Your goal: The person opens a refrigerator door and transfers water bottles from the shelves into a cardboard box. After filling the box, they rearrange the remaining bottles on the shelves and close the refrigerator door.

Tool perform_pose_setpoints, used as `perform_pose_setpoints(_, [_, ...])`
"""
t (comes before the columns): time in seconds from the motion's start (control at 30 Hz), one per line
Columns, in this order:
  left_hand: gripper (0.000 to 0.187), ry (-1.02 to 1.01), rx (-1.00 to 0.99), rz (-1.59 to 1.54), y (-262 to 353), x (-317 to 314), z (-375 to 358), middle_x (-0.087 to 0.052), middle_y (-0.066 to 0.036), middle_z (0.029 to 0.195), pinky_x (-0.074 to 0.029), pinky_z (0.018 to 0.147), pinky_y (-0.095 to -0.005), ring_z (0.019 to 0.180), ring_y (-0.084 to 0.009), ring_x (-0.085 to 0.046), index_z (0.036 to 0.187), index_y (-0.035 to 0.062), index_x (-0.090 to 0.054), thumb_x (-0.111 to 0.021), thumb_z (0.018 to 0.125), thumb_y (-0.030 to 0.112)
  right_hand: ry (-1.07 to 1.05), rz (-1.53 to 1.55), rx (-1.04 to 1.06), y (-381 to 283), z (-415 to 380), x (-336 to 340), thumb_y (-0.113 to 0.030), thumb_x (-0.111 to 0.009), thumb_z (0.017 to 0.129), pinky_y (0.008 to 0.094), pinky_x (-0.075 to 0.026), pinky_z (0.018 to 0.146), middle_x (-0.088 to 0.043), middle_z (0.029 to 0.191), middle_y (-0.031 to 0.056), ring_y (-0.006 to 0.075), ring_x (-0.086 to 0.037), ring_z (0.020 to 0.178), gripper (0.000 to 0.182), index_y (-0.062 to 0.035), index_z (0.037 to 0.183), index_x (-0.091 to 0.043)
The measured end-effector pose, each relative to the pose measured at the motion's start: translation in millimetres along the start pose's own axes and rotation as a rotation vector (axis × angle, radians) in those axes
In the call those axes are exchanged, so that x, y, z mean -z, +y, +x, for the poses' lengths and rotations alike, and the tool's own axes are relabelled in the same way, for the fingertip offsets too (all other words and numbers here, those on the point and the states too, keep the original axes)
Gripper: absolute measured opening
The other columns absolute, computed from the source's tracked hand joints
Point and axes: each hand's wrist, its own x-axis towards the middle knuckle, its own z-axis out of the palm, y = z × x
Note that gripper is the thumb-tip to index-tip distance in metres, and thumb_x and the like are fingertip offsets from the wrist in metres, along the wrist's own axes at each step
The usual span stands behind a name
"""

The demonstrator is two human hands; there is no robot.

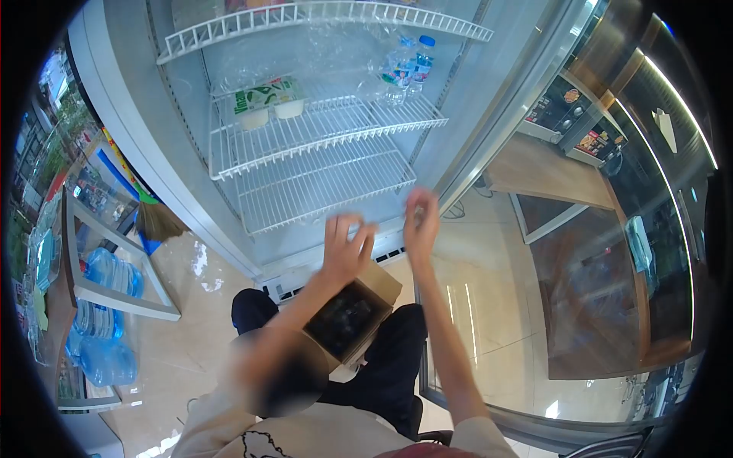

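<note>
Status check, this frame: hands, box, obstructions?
Left hand and right hand raised before open fridge, grips unclear. Box open below hands, contents unclear. Left forearm partly hides box.

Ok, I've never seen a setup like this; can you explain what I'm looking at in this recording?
There's no robot: these are a person's bare hands, seen from a camera on their head looking forward and down. The left hand is above a cardboard box between their legs; its contents are too dark to identify. The right hand is near the open fridge. Blur hides whether either holds anything. On a wire shelf inside are plastic bottles and white cups.
</note>
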Motion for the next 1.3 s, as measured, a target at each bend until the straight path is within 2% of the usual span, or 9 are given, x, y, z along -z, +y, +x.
perform_pose_setpoints(0.23, [0.052,0.046,-0.071,0.012,-39,-37,187,-0.051,-0.027,0.131,-0.043,0.103,-0.0507,0.117,-0.0443,-0.052,0.131,-0.0051,-0.05,-0.074,0.09,0.016,0.086,-0.231,0.352,-55,211,-49,-0.004,-0.06,0.097,0.0451,-0.044,0.104,-0.058,0.131,0.0195,0.0378,-0.055,0.122,0.041,-0.0028,0.137,-0.053])
perform_pose_setpoints(0.33, [0.082,-0.143,0.194,-0.005,-53,-64,214,-0.044,-0.035,0.143,-0.041,0.107,-0.0547,0.128,-0.048,-0.048,0.145,-0.0168,-0.031,-0.075,0.09,0.023,0.101,-0.346,0.395,-34,251,-62,-0.009,-0.059,0.098,0.0491,-0.036,0.113,-0.053,0.141,0.0219,0.043,-0.049,0.13,0.048,-0.002,0.145,-0.048])
perform_pose_setpoints(0.53, [0.104,-0.135,0.114,0.149,-71,-95,254,-0.037,-0.035,0.151,-0.036,0.116,-0.0537,0.143,-0.0516,-0.034,0.163,0.0057,-0.005,-0.077,0.09,0.025,0.018,-0.443,0.579,-27,309,-64,-0.02,-0.053,0.104,0.0498,-0.035,0.116,-0.045,0.154,0.0228,0.0454,-0.043,0.137,0.051,-0.0022,0.15,-0.043])
perform_pose_setpoints(0.63, [0.112,-0.128,0.009,0.06,-96,-107,265,-0.029,-0.035,0.156,-0.036,0.119,-0.0485,0.144,-0.0509,-0.035,0.162,0.0034,-0.008,-0.083,0.082,0.023,-0.109,-0.51,0.657,-31,315,-60,-0.02,-0.053,0.105,0.0505,-0.036,0.113,-0.05,0.148,0.0222,0.0449,-0.046,0.133,0.046,-0.0036,0.147,-0.048])
perform_pose_setpoints(0.83, [0.11,-0.087,0.388,-0.259,-88,-105,260,-0.043,-0.026,0.149,-0.043,0.113,-0.045,0.137,-0.0422,-0.047,0.16,0.0108,-0.023,-0.088,0.073,0.021,0.007,-0.43,0.582,-58,279,-45,-0.015,-0.064,0.099,0.0481,-0.044,0.098,-0.058,0.12,0.0176,0.0386,-0.055,0.113,0.035,-0.005,0.132,-0.058])
perform_pose_setpoints(1.03, [0.066,-0.082,0.004,-0.091,-67,-61,248,-0.065,-0.016,0.124,-0.052,0.097,-0.0431,0.109,-0.0378,-0.065,0.124,0.0035,-0.058,-0.092,0.071,0.025,0.128,-0.247,0.353,-55,246,-35,-0.008,-0.074,0.092,0.0391,-0.052,0.082,-0.062,0.111,0.0161,0.029,-0.062,0.096,0.036,-0.0042,0.126,-0.063])
perform_pose_setpoints(1.13, [0.06,0.409,-0.109,-0.33,-40,-47,225,-0.066,-0.013,0.12,-0.053,0.092,-0.0408,0.101,-0.0302,-0.065,0.114,0.0056,-0.06,-0.095,0.067,0.019,0.272,-0.156,0.39,-81,206,-28,-0.003,-0.076,0.09,0.0328,-0.055,0.079,-0.066,0.107,0.0131,0.02,-0.062,0.091,0.033,-0.0011,0.12,-0.064])
perform_pose_setpoints(1.2, [0.067,0.525,-0.24,-0.329,-13,-21,208,-0.066,-0.013,0.116,-0.055,0.086,-0.0392,0.104,-0.0313,-0.066,0.115,0.008,-0.057,-0.097,0.061,0.012,0.452,-0.038,0.465,-100,174,-25,-0.002,-0.077,0.09,0.0309,-0.055,0.083,-0.065,0.113,0.0108,0.0182,-0.061,0.098,0.032,0.0021,0.118,-0.063])
perform_pose_setpoints(1.3, [0.069,0.299,0.032,-0.533,22,9,127,-0.071,-0.014,0.113,-0.057,0.085,-0.0358,0.101,-0.0287,-0.069,0.116,0.0073,-0.056,-0.099,0.061,0.013,0.537,0.084,0.565,-121,110,3,-0.002,-0.072,0.095,0.0305,-0.056,0.086,-0.061,0.123,0.0145,0.0207,-0.059,0.11,0.037,0.0054,0.126,-0.053])
